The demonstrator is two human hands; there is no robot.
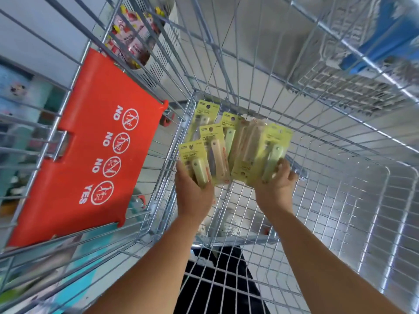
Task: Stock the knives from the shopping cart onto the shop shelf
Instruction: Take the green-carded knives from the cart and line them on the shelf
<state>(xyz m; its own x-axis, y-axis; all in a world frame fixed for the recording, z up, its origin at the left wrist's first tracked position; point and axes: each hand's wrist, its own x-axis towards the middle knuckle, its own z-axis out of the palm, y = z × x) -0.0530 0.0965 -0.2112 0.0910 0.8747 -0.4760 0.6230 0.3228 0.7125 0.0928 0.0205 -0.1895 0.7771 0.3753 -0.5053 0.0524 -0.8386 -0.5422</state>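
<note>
Several yellow-green carded fruit knife packs [213, 141] lie fanned out at the bottom of a wire shopping cart [340, 200]. My left hand [192, 196] grips the nearest pack [195, 164] at the left of the fan, fingers curled round its lower edge. My right hand [277, 186] holds a small bundle of packs [263, 152] at the right side, fingers wrapped over the front one. Both arms reach down into the cart basket. The shop shelf for the knives is not in sight.
A red child-seat flap [95, 146] with NO/YES pictograms hangs on the cart's left wall. Behind the wire are a white display with pink packaged goods [136, 39] at upper left and blue goods [385, 35] at upper right. Dark trousers show below the cart floor.
</note>
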